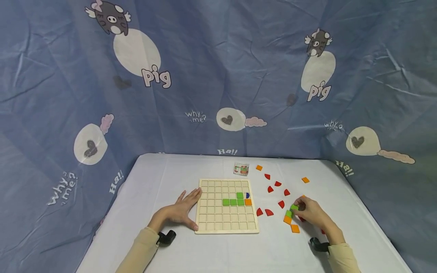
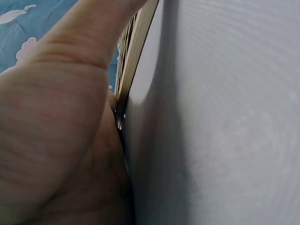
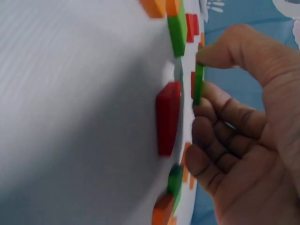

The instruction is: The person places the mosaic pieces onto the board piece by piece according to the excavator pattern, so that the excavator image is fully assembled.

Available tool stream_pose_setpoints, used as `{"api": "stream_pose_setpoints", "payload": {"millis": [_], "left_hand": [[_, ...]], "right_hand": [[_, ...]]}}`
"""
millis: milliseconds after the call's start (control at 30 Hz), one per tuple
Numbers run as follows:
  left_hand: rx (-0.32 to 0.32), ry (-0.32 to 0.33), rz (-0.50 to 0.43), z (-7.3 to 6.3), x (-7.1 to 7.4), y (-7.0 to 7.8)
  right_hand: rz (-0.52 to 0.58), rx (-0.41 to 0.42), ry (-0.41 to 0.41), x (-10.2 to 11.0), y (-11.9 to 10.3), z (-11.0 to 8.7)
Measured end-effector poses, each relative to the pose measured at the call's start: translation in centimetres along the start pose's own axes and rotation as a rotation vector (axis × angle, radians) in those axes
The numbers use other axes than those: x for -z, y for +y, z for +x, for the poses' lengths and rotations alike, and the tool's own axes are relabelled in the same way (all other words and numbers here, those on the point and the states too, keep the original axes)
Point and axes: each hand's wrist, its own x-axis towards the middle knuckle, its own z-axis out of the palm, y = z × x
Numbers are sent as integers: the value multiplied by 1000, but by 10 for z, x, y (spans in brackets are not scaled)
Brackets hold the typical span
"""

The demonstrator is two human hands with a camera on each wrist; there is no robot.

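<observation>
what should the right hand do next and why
Probably carry the green tile over to the board and lower it into a bare cell beside the green squares there. The right hand pinches that tile between thumb and finger, off to the board's right, while the left hand rests at the board's left edge, which may help steady it.

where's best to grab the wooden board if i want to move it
Probably its left and right outer edges, one hand from each side: the wooden board is flat and wide, tiles sit on it, and the left hand touches its left edge.
</observation>
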Motion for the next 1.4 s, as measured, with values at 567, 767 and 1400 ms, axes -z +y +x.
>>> {"api": "stream_pose_setpoints", "payload": {"millis": [567,767,1400], "left_hand": [[11,-5,7,2,-1,-1],[12,-9,15,1,0,0],[6,-12,20,0,2,0]], "right_hand": [[75,312,-61,-39,-101,37],[42,474,-112,-64,-145,55],[4,573,-261,-102,-194,88]]}}
